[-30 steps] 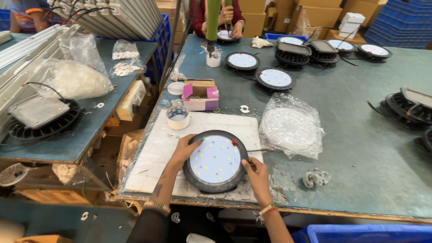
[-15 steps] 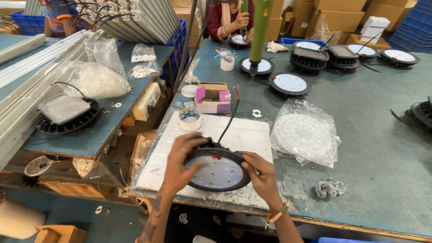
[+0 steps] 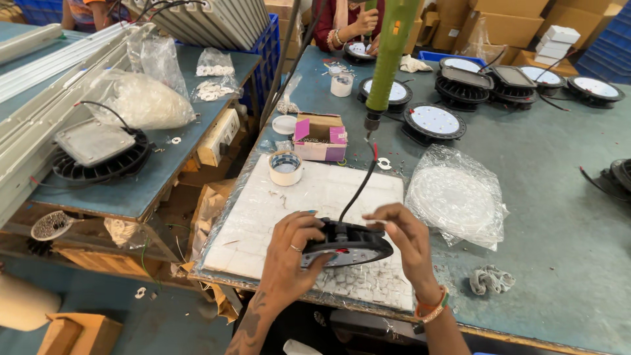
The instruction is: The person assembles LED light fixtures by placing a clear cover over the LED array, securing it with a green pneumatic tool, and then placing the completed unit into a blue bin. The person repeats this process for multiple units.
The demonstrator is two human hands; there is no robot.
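Both hands, left hand [image 3: 289, 253] and right hand [image 3: 404, 240], clamp the tilted round lamp [image 3: 347, 244] over the worktop [image 3: 559, 217]; its trailing cable [image 3: 358, 187] could snag, loosening their grip.

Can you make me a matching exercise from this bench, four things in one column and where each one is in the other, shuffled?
Things:
1. round lamp
2. tape roll
3. green screwdriver
4. grey rag

Places:
A. hanging above the table
B. on the table, right of the white mat
C. tilted between both hands
D. on the mat's far left corner

Pairs: 1-C, 2-D, 3-A, 4-B
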